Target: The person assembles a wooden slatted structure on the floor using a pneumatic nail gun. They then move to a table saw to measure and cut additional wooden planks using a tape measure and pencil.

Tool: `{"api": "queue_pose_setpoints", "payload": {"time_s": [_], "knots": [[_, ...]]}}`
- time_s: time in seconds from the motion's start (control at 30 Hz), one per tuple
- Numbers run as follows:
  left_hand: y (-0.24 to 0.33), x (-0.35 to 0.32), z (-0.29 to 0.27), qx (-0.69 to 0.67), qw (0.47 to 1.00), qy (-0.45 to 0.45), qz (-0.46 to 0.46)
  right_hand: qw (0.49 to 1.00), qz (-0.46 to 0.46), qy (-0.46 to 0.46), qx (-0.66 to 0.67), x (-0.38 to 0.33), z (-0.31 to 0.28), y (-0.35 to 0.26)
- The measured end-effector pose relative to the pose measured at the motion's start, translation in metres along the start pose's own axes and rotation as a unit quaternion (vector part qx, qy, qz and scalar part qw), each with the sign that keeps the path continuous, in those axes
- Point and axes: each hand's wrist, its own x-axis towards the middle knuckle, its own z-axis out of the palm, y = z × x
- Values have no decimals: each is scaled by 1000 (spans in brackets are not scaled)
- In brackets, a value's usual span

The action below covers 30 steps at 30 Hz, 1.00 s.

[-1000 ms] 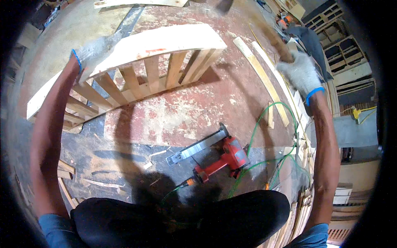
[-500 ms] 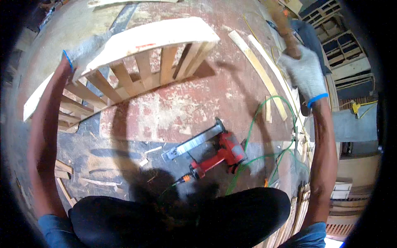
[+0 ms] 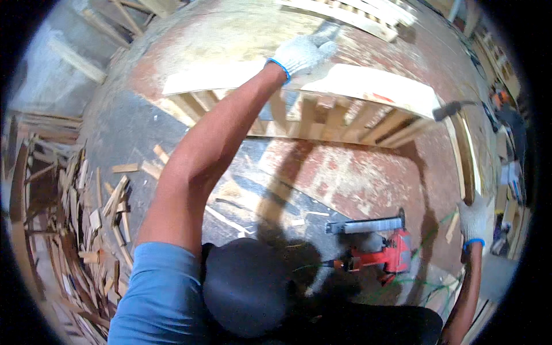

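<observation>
A slatted wooden frame (image 3: 379, 86) stands on its long side in front of me, its pale board uppermost and the slats below. My left hand (image 3: 302, 54), in a white knit glove with a blue cuff, grips the upper board; the fingertips are partly hidden. At the right, my gloved right hand (image 3: 476, 223) is closed round the lower end of a hammer's wooden handle. The dark hammer head (image 3: 454, 109) is by the frame's right end; I cannot tell whether they touch. Between me and the frame, a red nail gun (image 3: 379, 256) lies on the floor.
Scrap wood (image 3: 75, 247) is heaped at the left. Loose offcuts (image 3: 121, 213) lie near it. Another slatted wooden piece (image 3: 345, 20) is at the far side. A green hose (image 3: 425, 284) curls on the floor beside the nail gun.
The view has turned left, so the frame and nail gun appear farther right. My right hand, with the hammer, has come lower and nearer the frame's right end. My left hand stays on the frame.
</observation>
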Motion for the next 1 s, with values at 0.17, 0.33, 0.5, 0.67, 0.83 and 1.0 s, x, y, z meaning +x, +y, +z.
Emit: {"api": "queue_pose_setpoints", "payload": {"time_s": [0.17,0.33,0.5,0.67,0.83,1.0], "knots": [[-101,-107,-85,90,962,254,-47,998,42,-24,49,-5,12,29],[-255,-244,-131,-324,843,286,-320,998,9,-21,62,6,22,18],[-204,-229,-83,-504,770,301,-249,998,52,-32,-6,-4,0,-7],[-85,-219,-47,-389,900,60,-188,995,99,-10,18,1,-17,27],[31,-170,46,-249,968,20,-3,997,68,35,30,-20,-17,6],[80,-149,81,-283,958,4,-54,991,97,-30,93,-49,-31,-73]]}}
